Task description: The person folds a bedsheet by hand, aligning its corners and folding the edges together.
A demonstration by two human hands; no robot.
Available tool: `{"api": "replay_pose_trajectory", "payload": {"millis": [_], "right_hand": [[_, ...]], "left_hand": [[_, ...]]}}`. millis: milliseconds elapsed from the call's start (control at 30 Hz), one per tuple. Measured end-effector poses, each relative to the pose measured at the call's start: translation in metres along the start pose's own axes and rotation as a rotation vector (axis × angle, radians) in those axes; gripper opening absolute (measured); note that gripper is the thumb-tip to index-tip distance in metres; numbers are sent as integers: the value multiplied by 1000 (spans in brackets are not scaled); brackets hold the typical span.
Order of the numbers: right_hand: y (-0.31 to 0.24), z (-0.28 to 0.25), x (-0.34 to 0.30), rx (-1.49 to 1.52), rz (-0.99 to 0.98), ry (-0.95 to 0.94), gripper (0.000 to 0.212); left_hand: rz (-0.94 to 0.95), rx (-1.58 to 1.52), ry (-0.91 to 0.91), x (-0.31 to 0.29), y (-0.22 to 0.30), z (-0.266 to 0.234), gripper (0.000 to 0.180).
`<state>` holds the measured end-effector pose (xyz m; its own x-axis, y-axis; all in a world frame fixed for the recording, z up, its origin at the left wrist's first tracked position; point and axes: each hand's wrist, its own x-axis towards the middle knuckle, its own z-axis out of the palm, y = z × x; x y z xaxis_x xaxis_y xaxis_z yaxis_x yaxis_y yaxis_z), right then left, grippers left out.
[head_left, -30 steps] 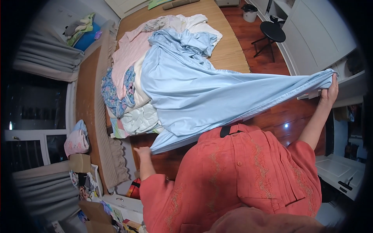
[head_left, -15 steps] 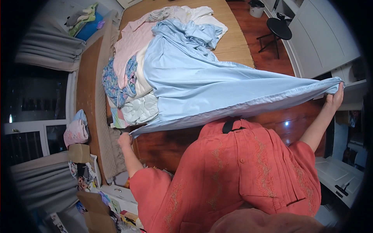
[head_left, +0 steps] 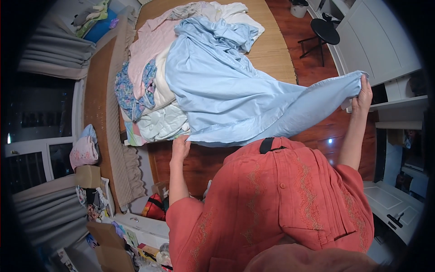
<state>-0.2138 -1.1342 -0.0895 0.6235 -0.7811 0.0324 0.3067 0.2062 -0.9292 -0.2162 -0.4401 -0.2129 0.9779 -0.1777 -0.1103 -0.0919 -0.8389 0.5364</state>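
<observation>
Left hand (head_left: 181, 148) and right hand (head_left: 362, 97) have drawn closer; blue sheet (head_left: 235, 97) slackened.

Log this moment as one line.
left hand: holding blue cloth by edge | right hand: holding same cloth by edge | cloth: spread between hands, partly on bed | nearby: black stool

A bed with a tan woven mat (head_left: 274, 56) bears heaped cloth: a rumpled light blue sheet (head_left: 213, 81), pale pink fabric (head_left: 149, 38), blue floral fabric (head_left: 123, 90) and white bedding (head_left: 164, 95).
</observation>
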Motion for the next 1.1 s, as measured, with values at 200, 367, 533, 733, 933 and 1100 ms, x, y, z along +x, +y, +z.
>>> {"api": "replay_pose_trajectory", "payload": {"millis": [200,367,533,733,933,1100], "right_hand": [[2,28,-6,55,-6,-99,15],[2,30,-10,37,-5,-93,16],[31,29,-17,4,69,-209,18],[48,66,-52,1,164,-282,19],[68,96,-90,-153,272,-408,20],[99,121,-142,-477,294,-740,20]], "left_hand": [[238,155,103,13,74,-56,23],[355,93,369,2,150,-102,29],[480,43,448,-6,175,-119,30],[525,45,386,-9,184,-113,32],[534,28,409,-17,191,-108,33],[543,33,436,-23,200,-110,35]]}}
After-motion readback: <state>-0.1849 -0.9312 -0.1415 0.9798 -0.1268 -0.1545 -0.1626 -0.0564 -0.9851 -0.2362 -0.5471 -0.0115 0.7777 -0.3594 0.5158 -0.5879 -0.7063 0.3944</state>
